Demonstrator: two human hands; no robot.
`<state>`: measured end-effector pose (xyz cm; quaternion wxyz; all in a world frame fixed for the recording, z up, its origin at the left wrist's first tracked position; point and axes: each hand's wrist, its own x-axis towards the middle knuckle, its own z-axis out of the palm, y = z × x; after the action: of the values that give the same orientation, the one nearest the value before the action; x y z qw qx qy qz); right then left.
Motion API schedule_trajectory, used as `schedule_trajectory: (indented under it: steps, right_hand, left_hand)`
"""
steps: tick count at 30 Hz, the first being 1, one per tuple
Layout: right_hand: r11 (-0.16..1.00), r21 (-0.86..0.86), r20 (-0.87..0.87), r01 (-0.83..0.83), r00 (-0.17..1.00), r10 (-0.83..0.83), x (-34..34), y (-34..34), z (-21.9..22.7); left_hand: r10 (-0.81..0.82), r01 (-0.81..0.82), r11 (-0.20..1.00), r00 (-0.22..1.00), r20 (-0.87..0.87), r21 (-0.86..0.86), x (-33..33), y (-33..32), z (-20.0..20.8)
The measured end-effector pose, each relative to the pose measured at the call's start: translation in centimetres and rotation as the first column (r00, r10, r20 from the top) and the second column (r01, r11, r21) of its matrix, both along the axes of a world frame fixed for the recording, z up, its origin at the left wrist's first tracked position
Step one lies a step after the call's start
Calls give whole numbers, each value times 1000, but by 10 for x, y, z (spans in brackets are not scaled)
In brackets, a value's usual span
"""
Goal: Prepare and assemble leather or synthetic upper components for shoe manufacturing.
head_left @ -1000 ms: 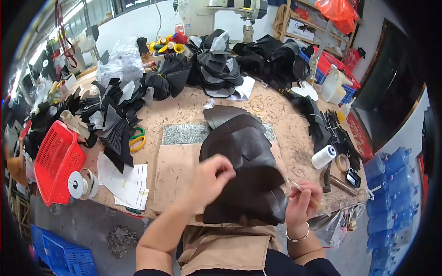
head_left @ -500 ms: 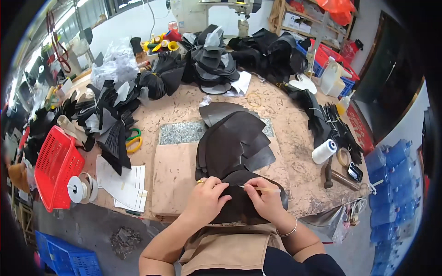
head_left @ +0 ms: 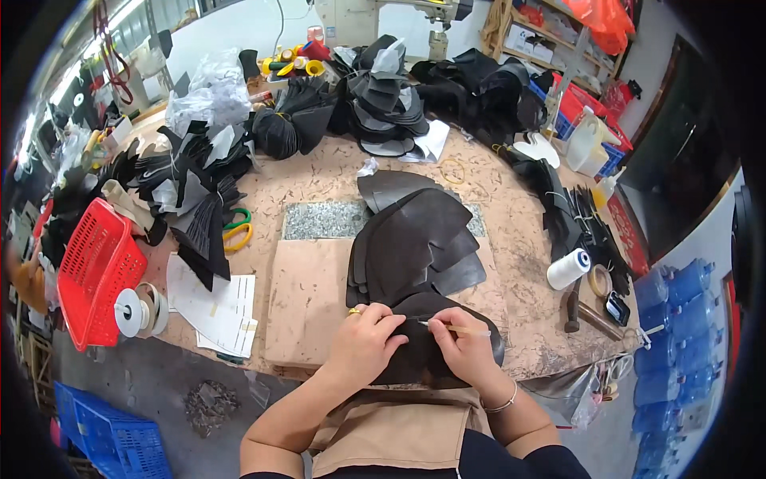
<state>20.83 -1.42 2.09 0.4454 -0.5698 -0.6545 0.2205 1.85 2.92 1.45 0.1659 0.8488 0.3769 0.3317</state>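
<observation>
In front of me a black leather piece (head_left: 415,369) lies near the table's front edge, its far part against a fanned stack of black leather pieces (head_left: 415,231). My left hand (head_left: 365,339) holds it down at its left side, fingers bent and pressed together, thumb a little apart. What lies under those fingertips is hidden. A thin, pale pen-like tool (head_left: 469,330) is pinched between the thumb and fingers of my right hand (head_left: 463,351). Its tip points left at the leather, close to my left fingertips; I cannot tell whether it touches.
A light board (head_left: 307,303) and a speckled slab (head_left: 319,220) lie under the work. To the left are paper patterns (head_left: 211,307), scissors (head_left: 238,231) and a red basket (head_left: 100,275). At right stand a thread cone (head_left: 568,269) and a hammer (head_left: 594,318). Bundled leather (head_left: 383,116) lines the back.
The whole view has shifted slightly. The right hand's tool tip sits a little farther right along the leather from the left fingertips. Both hands keep their holds.
</observation>
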Motion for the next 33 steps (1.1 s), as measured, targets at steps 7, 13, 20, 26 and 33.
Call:
schedule_trajectory:
  steps: [7, 13, 20, 26, 33]
  right_hand:
    - [1000, 17, -101, 3, 995, -1, 5, -5, -4]
    - [858, 446, -481, 254, 876, -9, 28, -26, 13]
    - [942, 289, -424, 171, 905, -34, 28, -29, 21]
    - [1000, 24, -66, 7, 998, -5, 8, -6, 7]
    - [1000, 16, -36, 12, 999, -12, -2, 1, 2]
  left_hand:
    - [2, -3, 999, 1000, 8, 42, 2, 1, 5]
    - [-81, 169, 934, 958, 275, -315, 0, 16, 25]
    - [148, -163, 987, 880, 451, -6, 20, 88, 58]
    - [-184, 178, 981, 980, -81, -81, 9, 35, 27]
    - [-27, 29, 996, 999, 17, -88, 4, 9, 2]
